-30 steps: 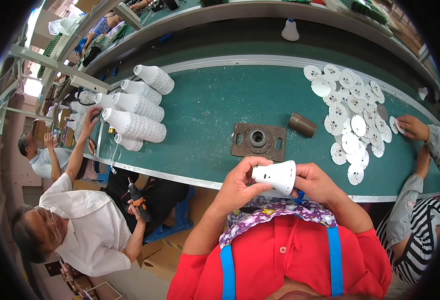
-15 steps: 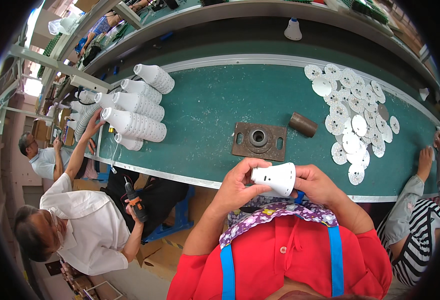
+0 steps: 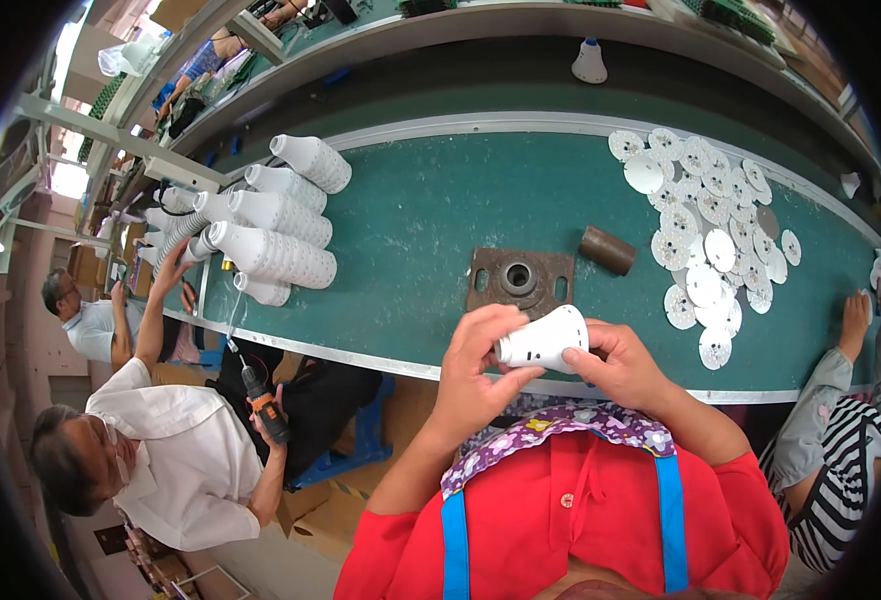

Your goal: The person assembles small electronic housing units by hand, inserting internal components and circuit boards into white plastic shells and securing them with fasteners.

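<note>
A white flared lamp housing [image 3: 551, 340] with small dark slots lies sideways between my two hands, just in front of the table edge. My left hand [image 3: 476, 365] has its fingers and thumb around the narrow end. At the wide end, my right hand [image 3: 621, 365] grips the rim, thumb on top. Behind the housing sits a brown metal fixture [image 3: 491, 282] with a raised round socket in its centre and slotted sides. A brown metal cylinder [image 3: 608, 250] lies to the right of it.
White round boards [image 3: 703, 288] lie heaped at the right. Nested stacks of white housings [image 3: 276, 257] lie at the left. A seated co-worker [image 3: 176, 455] there holds a power screwdriver [image 3: 266, 405]. Another person's hand [image 3: 854, 322] rests at the right edge. One blue-tipped housing [image 3: 590, 65] stands beyond the table.
The housing has turned in my hands, its wide end tilting up and away. My right thumb now lies over the rim, and the blue piece beneath that hand has gone from sight.
</note>
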Demonstrator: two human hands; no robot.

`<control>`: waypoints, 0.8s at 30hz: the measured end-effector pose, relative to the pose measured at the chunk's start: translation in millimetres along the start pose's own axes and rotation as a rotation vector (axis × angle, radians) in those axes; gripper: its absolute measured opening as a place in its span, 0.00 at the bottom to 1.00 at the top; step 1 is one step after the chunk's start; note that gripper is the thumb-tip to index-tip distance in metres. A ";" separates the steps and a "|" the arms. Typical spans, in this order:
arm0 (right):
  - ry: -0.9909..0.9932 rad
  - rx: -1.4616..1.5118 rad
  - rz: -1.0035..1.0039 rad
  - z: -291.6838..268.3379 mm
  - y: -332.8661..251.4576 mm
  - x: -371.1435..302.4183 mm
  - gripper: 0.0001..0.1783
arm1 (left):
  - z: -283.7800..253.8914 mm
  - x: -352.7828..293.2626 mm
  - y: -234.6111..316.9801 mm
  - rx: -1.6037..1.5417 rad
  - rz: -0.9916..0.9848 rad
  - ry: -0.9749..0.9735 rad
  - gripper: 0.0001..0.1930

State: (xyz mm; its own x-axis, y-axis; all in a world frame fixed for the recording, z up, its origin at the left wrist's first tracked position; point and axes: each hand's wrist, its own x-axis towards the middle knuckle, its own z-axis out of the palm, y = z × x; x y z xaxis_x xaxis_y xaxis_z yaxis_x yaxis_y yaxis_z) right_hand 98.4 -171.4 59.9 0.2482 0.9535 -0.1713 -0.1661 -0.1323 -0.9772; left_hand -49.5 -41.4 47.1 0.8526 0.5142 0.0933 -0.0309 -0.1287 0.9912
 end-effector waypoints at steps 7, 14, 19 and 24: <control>0.052 -0.112 -0.136 2.4 -4.7 4.6 0.12 | -7.4 -7.6 2.5 -0.126 0.060 0.078 0.16; 0.040 -0.262 -0.155 11.0 -1.1 6.2 0.12 | -13.1 -5.7 2.4 -0.188 -0.202 0.033 0.10; 0.241 -0.544 -0.486 4.2 6.6 3.5 0.12 | -11.9 -8.4 0.2 -0.483 -0.180 0.205 0.07; 0.060 0.287 0.264 -1.4 11.8 -10.2 0.20 | -22.3 -8.8 5.4 -0.250 0.143 0.251 0.10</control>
State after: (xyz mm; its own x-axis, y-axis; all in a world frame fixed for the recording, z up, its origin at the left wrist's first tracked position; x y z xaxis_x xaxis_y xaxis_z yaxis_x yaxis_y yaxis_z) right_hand 95.3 -183.2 50.0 0.2151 0.8780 -0.4276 -0.4895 -0.2820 -0.8252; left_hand -68.7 -27.7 53.8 0.6769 0.7018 0.2220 -0.2936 -0.0192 0.9557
